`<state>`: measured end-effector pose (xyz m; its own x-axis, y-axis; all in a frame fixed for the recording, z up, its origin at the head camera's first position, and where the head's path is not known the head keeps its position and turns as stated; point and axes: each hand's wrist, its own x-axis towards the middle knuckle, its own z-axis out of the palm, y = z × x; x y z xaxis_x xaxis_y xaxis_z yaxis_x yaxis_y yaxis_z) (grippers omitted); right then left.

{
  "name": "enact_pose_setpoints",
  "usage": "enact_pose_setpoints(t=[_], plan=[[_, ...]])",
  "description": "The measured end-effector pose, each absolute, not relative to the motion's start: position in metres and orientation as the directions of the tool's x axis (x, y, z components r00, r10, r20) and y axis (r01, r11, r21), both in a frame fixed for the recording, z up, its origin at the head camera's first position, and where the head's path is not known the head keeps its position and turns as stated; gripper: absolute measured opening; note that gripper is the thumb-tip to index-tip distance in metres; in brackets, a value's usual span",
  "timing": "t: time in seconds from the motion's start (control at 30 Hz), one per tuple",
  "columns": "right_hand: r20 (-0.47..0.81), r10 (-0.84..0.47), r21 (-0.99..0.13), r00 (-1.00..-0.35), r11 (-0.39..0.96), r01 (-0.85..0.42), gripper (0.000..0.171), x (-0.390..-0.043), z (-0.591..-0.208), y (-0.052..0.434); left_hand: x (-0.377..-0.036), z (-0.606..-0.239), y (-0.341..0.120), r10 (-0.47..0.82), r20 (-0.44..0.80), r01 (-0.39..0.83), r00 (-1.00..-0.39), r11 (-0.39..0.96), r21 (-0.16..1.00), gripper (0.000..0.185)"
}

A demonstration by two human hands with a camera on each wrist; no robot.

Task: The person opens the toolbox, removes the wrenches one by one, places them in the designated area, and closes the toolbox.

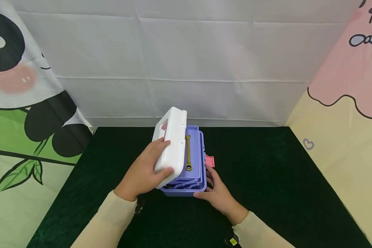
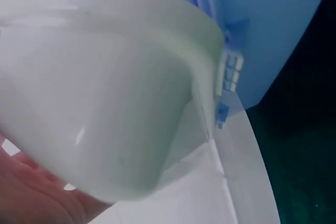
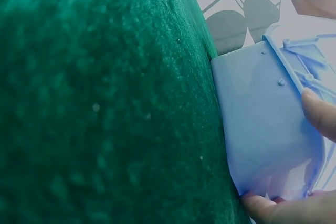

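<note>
We are gripping the white lid (image 1: pixel 171 144) with our left hand (image 1: pixel 144 171), fingers curled over its edge, tilting it up on its hinge side. It is looking like light, stiff, smooth plastic, best taken at the rim. Beneath it, the purple box (image 1: pixel 196 187) is sitting mid-desk (image 1: pixel 266 179), its tray holding a yellow wrench (image 1: pixel 188 153). Our right hand (image 1: pixel 218 193) is steadying the box's near corner, fingers pressed flat beside the pink latch (image 1: pixel 209 160).

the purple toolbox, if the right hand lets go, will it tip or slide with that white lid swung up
The purple toolbox looks like stiff, light plastic, so it probably slides easily. The white lid, raised on the left by the left hand, may pull it that way. The right hand steadying its front corner, and the green felt table, likely resist that.
</note>
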<state>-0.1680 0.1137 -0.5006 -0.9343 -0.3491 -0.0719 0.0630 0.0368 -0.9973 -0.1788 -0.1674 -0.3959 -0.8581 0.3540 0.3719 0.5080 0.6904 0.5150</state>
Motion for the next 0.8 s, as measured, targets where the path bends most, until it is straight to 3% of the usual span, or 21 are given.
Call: enact_pose_setpoints(t=[0.3,0.8], plan=[[-0.08,-0.34,-0.996,-0.937,0.049,0.068,0.109,-0.169,-0.502,0.115,-0.178,-0.402,-0.186,0.324,0.373,0.493,-0.87,0.596,0.634,0.082],[-0.083,-0.351,-0.996,-0.933,0.041,0.074,0.109,-0.169,-0.5,0.116,-0.178,-0.427,-0.215,0.267,0.448,0.521,-0.853,0.402,0.753,0.073]])
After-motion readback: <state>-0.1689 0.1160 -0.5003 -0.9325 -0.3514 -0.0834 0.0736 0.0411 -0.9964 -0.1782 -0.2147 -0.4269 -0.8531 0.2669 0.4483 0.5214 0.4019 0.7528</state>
